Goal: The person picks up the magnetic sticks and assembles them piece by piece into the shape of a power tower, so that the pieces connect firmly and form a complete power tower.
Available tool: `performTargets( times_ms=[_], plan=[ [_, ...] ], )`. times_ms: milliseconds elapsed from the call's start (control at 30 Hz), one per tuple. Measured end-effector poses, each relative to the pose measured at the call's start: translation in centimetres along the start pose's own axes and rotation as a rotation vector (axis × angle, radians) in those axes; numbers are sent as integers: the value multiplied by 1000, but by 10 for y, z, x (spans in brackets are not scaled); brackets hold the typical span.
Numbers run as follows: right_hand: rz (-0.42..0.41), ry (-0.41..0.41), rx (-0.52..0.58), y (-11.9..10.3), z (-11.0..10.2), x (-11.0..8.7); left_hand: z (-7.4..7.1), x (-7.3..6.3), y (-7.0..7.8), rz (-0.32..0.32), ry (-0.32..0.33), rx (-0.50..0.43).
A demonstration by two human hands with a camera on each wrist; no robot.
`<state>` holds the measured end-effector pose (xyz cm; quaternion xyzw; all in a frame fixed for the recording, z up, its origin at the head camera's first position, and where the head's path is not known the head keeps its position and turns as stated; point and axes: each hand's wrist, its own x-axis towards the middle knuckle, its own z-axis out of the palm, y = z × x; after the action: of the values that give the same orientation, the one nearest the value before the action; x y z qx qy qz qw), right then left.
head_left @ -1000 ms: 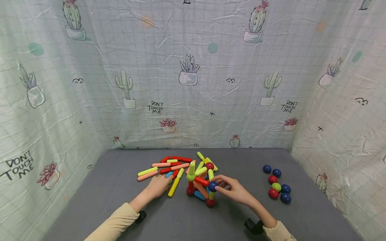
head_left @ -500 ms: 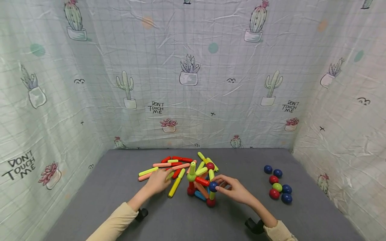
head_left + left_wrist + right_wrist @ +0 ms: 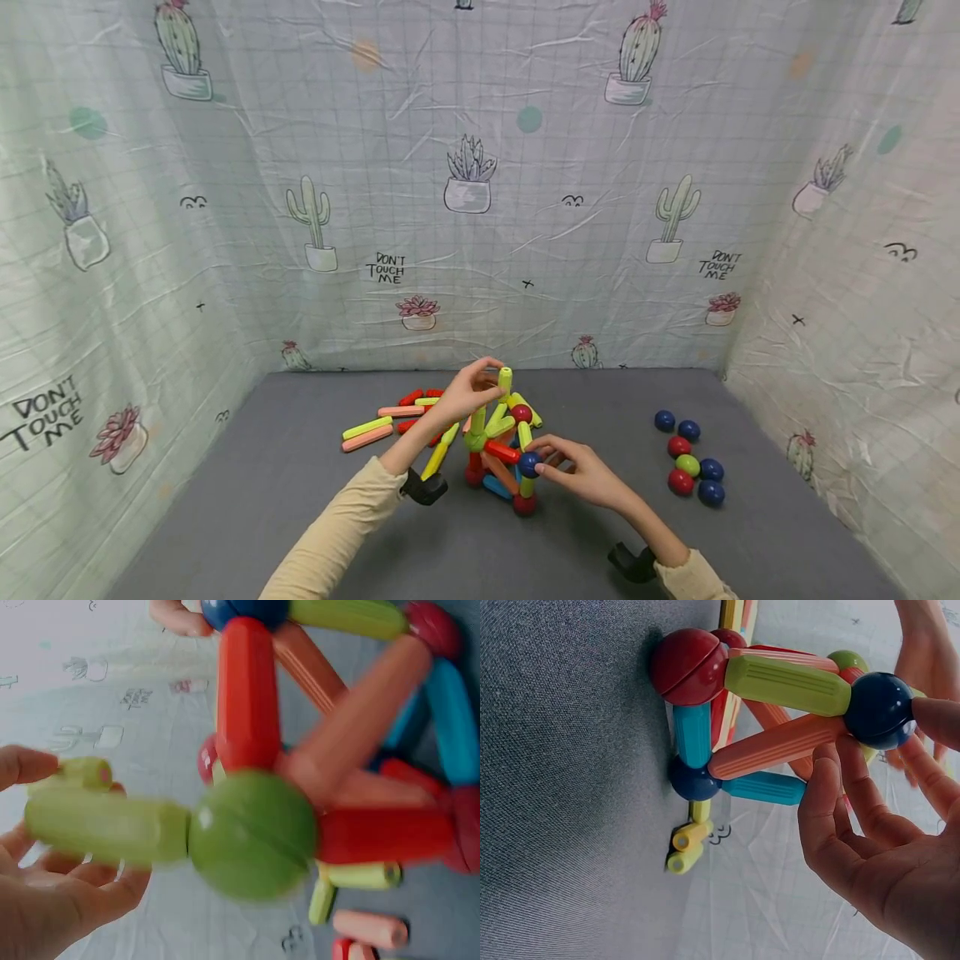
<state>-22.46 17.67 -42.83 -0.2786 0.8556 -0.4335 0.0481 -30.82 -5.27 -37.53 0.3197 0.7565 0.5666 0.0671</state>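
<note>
My left hand is raised over the back of a frame of coloured magnetic rods and balls, pinching a yellow-green magnetic rod held upright. In the left wrist view, this rod partly shows behind another yellow-green rod that sticks out of the frame's green ball. My right hand grips a dark blue ball at an upper corner of the frame. The right wrist view shows fingers around that blue ball, where a salmon rod and a green rod meet.
Loose salmon rods, red rods and yellow rods lie left of and behind the frame. Several loose balls, blue, red and green, sit at the right of the grey table. A patterned curtain surrounds the table.
My left hand has lifted a yellow-green rod from the loose pile and carried it right and up, over the back of the frame. My right hand has stayed at the blue ball.
</note>
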Motion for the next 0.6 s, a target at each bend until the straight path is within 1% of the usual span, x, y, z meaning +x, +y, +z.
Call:
performTargets(
  times_ms=[67, 133, 233, 367, 467, 533, 600],
  plan=[
    [-9, -5, 7, 1, 0, -1, 6, 9, 3, -24, -49, -20],
    [-14, -8, 11, 1, -1, -1, 9, 16, 4, -68, -87, -24],
    [-7, -8, 6, 0, 0, -1, 10, 24, 3, -131, -134, -15],
    [-4, -8, -7, 1, 0, -1, 10, 31, 1, -185, -188, 19],
    [-11, -7, -10, 2, 0, -1, 10, 33, -1, -205, -216, 50],
    [-13, -5, -10, 2, 0, -1, 9, 33, -1, -200, -231, 66],
    [-13, -4, -9, 1, 0, -1, 6, 31, 2, -180, -226, 73]
  ],
)
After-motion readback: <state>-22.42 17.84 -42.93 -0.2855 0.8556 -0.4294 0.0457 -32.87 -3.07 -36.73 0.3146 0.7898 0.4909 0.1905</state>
